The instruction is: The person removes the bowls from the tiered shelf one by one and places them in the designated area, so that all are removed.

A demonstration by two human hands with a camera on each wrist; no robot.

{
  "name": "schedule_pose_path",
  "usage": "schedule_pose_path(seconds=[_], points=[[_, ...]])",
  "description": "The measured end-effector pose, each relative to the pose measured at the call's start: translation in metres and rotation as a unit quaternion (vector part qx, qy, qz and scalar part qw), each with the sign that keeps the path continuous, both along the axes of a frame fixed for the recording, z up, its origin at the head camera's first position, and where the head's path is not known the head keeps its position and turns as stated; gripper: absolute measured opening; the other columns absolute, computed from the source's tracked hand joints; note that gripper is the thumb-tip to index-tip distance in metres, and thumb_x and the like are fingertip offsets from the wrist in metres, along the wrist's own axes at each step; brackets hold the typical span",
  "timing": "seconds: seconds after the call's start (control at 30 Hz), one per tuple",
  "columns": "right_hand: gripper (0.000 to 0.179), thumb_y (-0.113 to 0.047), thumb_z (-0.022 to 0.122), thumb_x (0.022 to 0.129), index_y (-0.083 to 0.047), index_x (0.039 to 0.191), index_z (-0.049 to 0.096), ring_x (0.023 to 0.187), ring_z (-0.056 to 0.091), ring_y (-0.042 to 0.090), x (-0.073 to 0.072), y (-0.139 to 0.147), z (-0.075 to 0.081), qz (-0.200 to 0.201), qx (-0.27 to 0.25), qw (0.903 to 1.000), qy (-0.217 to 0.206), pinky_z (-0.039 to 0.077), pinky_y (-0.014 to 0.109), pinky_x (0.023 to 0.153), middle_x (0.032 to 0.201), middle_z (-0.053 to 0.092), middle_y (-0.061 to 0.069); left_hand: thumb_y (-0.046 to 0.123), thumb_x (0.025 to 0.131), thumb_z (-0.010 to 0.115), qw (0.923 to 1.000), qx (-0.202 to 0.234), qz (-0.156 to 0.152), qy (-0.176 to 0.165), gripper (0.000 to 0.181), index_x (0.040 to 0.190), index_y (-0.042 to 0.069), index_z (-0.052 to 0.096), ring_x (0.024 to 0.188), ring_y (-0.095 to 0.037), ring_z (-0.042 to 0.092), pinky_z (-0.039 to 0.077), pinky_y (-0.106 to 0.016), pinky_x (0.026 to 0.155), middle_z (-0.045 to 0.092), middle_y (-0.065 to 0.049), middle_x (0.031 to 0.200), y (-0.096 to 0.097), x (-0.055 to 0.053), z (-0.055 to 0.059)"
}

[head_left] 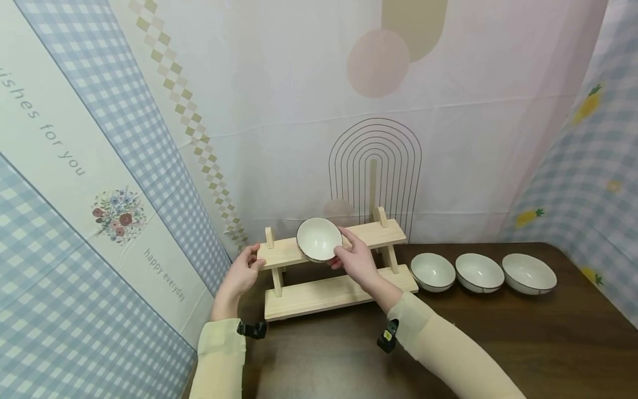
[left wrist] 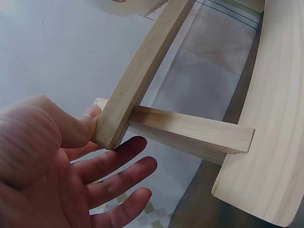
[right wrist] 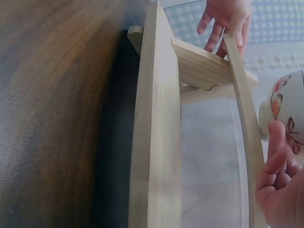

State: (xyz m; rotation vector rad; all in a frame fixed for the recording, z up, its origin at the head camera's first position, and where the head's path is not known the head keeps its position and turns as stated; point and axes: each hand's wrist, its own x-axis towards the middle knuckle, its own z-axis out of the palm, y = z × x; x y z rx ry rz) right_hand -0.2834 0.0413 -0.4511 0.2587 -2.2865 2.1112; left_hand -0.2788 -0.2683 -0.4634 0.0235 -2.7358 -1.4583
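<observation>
A two-tier wooden rack stands at the back of a dark table. My right hand holds a white bowl tilted on its side, inside facing me, against the upper shelf. In the right wrist view the bowl shows a floral pattern outside, with my fingers curled on it. My left hand is at the shelf's left end. In the left wrist view its thumb touches the end of the upper shelf, and the other fingers spread straight beneath.
Three more white bowls sit upright in a row on the table, right of the rack. Printed fabric backdrops close in behind and on both sides. The rack's lower shelf holds nothing.
</observation>
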Motion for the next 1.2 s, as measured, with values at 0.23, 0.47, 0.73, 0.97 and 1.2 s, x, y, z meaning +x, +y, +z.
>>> schedule_pose_path(seconds=[0.23,0.47,0.73,0.97,1.2], points=[[0.067,-0.007,0.060,0.100,-0.015,0.164,0.044,0.073,0.077,0.030,0.014,0.028,-0.011,0.021,0.016,0.9995,-0.018,0.058,0.037,0.069,0.084,0.078,0.017,0.011,0.112,0.056,1.0000,-0.001,0.000,-0.003,0.055,0.163,0.001,0.039,0.124,-0.039,0.058,0.047,-0.053,0.103,0.062,-0.030,0.139,0.000,0.000,0.001],[0.067,-0.008,0.060,0.102,-0.011,0.166,0.040,0.073,0.076,0.025,0.037,0.068,-0.020,0.045,0.039,0.9977,-0.032,0.050,0.030,0.067,0.084,0.079,0.017,0.012,0.112,0.056,1.0000,-0.001,-0.003,-0.008,0.055,0.163,0.002,0.039,0.134,-0.042,0.055,0.045,-0.057,0.109,0.056,-0.032,0.147,-0.001,0.003,0.004],[0.067,-0.007,0.062,0.104,-0.005,0.166,0.037,0.074,0.077,0.026,0.061,0.132,-0.030,0.021,0.054,0.9977,-0.036,0.059,0.033,0.070,0.083,0.077,0.019,0.012,0.112,0.057,0.9999,0.003,-0.007,-0.008,0.054,0.163,0.001,0.040,0.124,-0.039,0.058,0.047,-0.055,0.104,0.060,-0.030,0.141,-0.003,0.004,0.003],[0.070,-0.011,0.060,0.108,-0.002,0.169,0.026,0.073,0.076,0.018,0.095,0.210,-0.048,-0.052,0.072,0.9945,-0.055,0.053,0.027,0.064,0.083,0.080,0.010,0.012,0.112,0.057,0.9998,0.008,-0.014,-0.011,0.054,0.163,0.001,0.039,0.126,-0.040,0.058,0.047,-0.055,0.105,0.060,-0.030,0.141,0.000,0.007,-0.002],[0.074,-0.014,0.058,0.112,0.000,0.170,0.015,0.070,0.076,0.010,0.119,0.276,-0.060,-0.141,0.026,0.9875,-0.066,0.052,0.021,0.060,0.080,0.080,0.003,0.011,0.112,0.055,0.9998,0.008,-0.015,-0.006,0.054,0.163,0.001,0.038,0.128,-0.041,0.057,0.046,-0.055,0.105,0.059,-0.031,0.143,-0.004,0.007,-0.001]])
